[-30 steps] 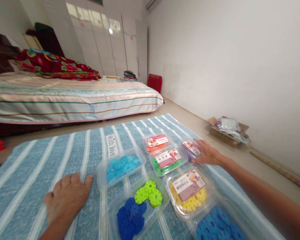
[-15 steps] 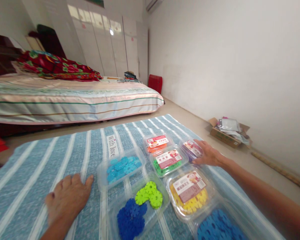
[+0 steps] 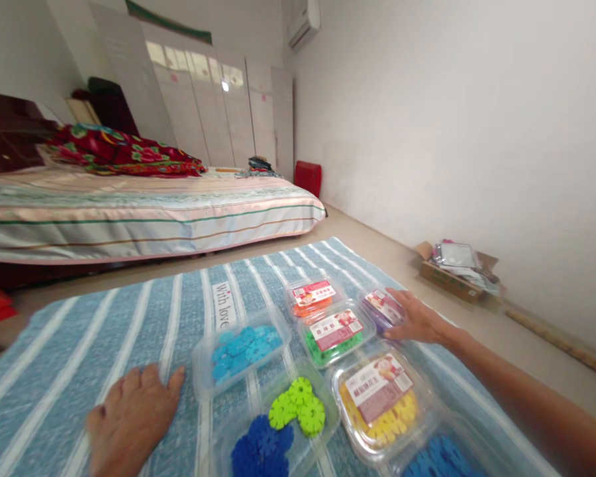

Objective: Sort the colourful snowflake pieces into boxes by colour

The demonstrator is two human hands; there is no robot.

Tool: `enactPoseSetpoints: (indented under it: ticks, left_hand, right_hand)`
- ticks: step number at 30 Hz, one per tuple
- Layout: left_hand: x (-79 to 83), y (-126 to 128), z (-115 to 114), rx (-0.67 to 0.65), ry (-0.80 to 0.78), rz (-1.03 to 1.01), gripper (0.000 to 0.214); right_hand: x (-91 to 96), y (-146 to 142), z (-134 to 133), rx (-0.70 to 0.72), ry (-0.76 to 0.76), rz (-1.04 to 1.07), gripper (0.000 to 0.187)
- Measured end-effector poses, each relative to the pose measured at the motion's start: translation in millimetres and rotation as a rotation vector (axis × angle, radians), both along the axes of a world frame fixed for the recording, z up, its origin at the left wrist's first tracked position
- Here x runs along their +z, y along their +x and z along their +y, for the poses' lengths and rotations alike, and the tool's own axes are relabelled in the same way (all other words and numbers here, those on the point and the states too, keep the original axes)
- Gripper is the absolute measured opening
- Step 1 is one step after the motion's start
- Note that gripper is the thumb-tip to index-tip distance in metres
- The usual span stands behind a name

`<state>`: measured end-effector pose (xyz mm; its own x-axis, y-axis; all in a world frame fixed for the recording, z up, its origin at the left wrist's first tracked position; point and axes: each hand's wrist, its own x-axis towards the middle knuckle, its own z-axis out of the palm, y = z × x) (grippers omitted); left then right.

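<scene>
My left hand [image 3: 135, 417] rests palm down on the blue striped cloth [image 3: 144, 324], fingers apart and holding nothing. My right hand [image 3: 420, 317] grips the right end of a small lidded plastic box [image 3: 381, 306] with purple pieces, thumb on its near side. Beside that box are lidded boxes of green pieces [image 3: 335, 334], orange pieces [image 3: 314, 297] and yellow pieces [image 3: 382, 401]. Nearer my left hand stands an open clear tub [image 3: 203, 371] of light blue snowflake discs [image 3: 246, 351]. In front of it, another tub holds lime discs [image 3: 300, 404] and dark blue discs [image 3: 262, 447].
A tub of blue pieces [image 3: 442, 457] is cut off at the bottom edge. Beyond the cloth stands a bed [image 3: 153, 218] with a red floral blanket [image 3: 129, 152]. On the floor at right are an open cardboard box [image 3: 447, 281] and a long pole [image 3: 561, 341] by the wall.
The view has tilted up slightly, so everything sits lower in it. Both hands stay in nearly the same places, the right one still at the purple-piece box.
</scene>
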<state>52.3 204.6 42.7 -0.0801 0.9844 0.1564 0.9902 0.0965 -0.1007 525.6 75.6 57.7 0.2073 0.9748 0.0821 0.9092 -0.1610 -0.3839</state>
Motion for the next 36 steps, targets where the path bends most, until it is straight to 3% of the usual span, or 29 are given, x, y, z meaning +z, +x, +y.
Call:
enactPoseSetpoints:
  ticks: [25, 36]
  left_hand:
    - [-1.5, -3.8, 5.1, -0.017, -0.033, -0.033, 0.055]
    - [-1.6, -2.9, 4.7, -0.005, -0.043, -0.024, 0.055]
  right_hand:
    - [-13.8, 9.5, -8.5, 0.034, 0.094, 0.023, 0.103]
    - [7.8, 1.7, -13.1, -0.034, 0.129, 0.122, 0.094]
